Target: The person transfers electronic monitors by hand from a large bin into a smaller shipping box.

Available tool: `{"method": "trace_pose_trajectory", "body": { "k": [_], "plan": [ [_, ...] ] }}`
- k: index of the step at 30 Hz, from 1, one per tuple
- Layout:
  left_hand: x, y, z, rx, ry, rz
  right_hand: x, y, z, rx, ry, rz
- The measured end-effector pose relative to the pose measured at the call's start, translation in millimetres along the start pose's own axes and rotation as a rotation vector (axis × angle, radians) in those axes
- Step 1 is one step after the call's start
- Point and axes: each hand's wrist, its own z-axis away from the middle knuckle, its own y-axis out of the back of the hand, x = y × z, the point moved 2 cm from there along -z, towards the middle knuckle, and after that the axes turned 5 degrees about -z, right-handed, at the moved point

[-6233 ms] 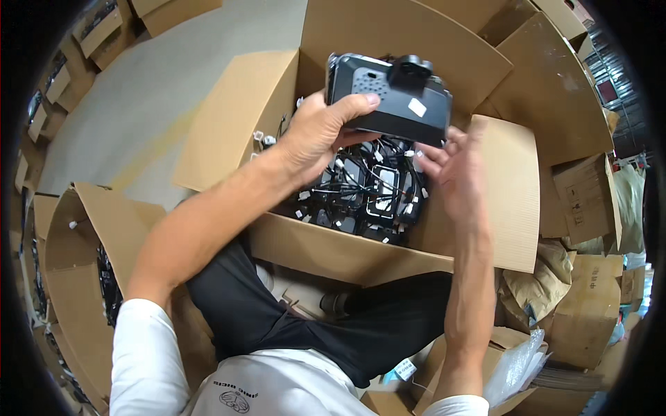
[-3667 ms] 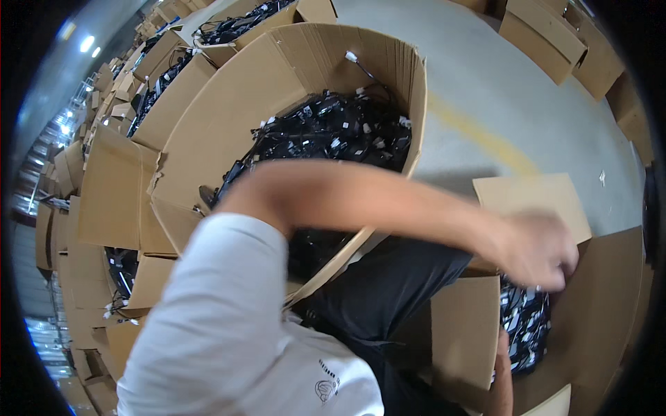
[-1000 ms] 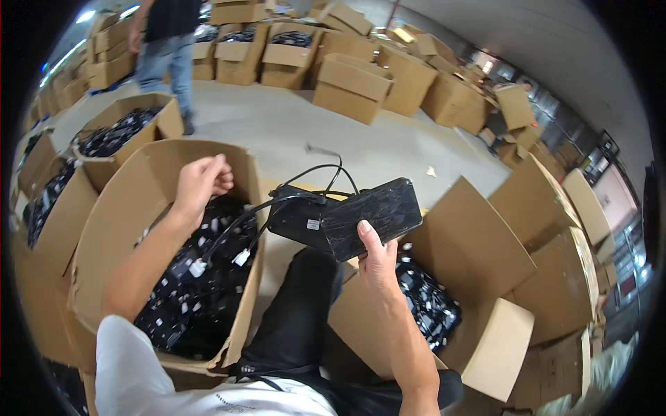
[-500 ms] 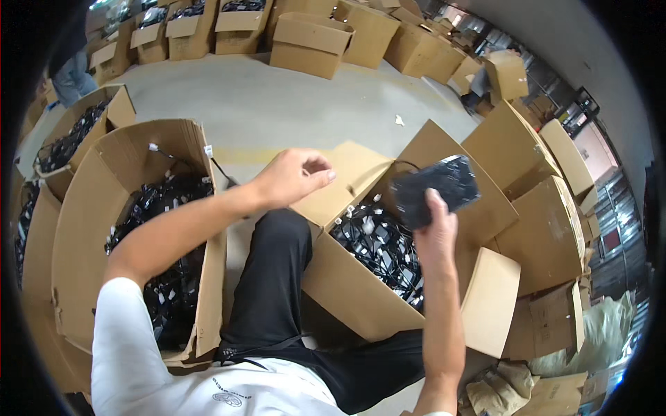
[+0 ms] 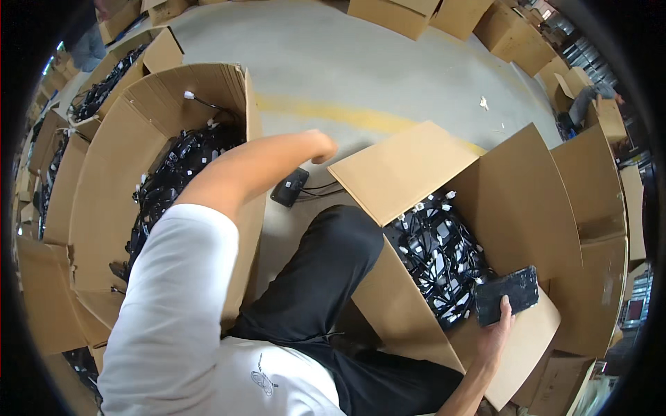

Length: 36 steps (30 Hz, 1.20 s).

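A flat black rectangular box [image 5: 508, 294] with a scuffed, shiny face is in my right hand [image 5: 497, 331], thumb on its face and the other fingers underneath. It is over the right edge of an open carton [image 5: 409, 308] filled with black cabled devices [image 5: 444, 260] with white connectors. My left hand [image 5: 320, 147] reaches forward above the floor, turned so that its fingers are mostly hidden. Just below it, a black cabled device [image 5: 290, 187] lies on the floor beside the left carton [image 5: 104, 201], its cables running toward the right carton's raised flap [image 5: 402, 170].
The left carton holds a heap of black cabled devices [image 5: 177, 173]. More filled cartons [image 5: 104, 90] stand beyond it, and others [image 5: 392, 17] line the far side. Tall carton walls [image 5: 590, 187] rise at the right. A person [image 5: 590, 104] is at the far right.
My view has shifted. My right hand has brought the black box lower, toward the carton's near right edge. My left hand has turned downward, and the device on the floor now shows.
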Motion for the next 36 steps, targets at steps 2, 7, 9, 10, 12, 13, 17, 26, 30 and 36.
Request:
{"method": "trace_pose_trajectory", "body": {
  "k": [2, 7, 9, 10, 12, 13, 17, 26, 30, 36],
  "plan": [
    [-4, -24, -29, -0.022, -0.046, -0.202, 4, 8, -14, -0.02, 0.03, 0.068],
    [29, -127, -102, -0.328, 0.158, 0.064, 1, -6, -18, 0.104, 0.001, 0.123],
    [33, -198, -116, 0.093, 0.109, 0.002, 0, -19, -16, 0.063, -0.037, 0.119],
    [25, -232, -113, 0.411, 0.091, -0.072, 3, -24, -17, 0.057, -0.045, 0.11],
    [24, -268, -110, 0.598, 0.1, -0.023, 10, -28, -19, 0.037, -0.014, 0.076],
    [29, -275, -108, 0.592, 0.161, -0.041, 7, -26, -15, 0.056, -0.012, 0.085],
    [54, -250, -111, 0.419, 0.156, 0.039, 0, -19, -10, 0.114, -0.021, 0.141],
    [-131, -46, -92, 1.284, 0.655, 1.826, 4, -26, 4, -0.064, -0.024, 0.025],
    [-110, 98, -37, 1.463, 0.127, 2.28, 0, -21, 9, -0.142, 0.001, -0.015],
    [-7, 230, 73, 1.053, -0.78, 2.477, -12, -22, 13, -0.087, 0.066, -0.202]
  ]
}}
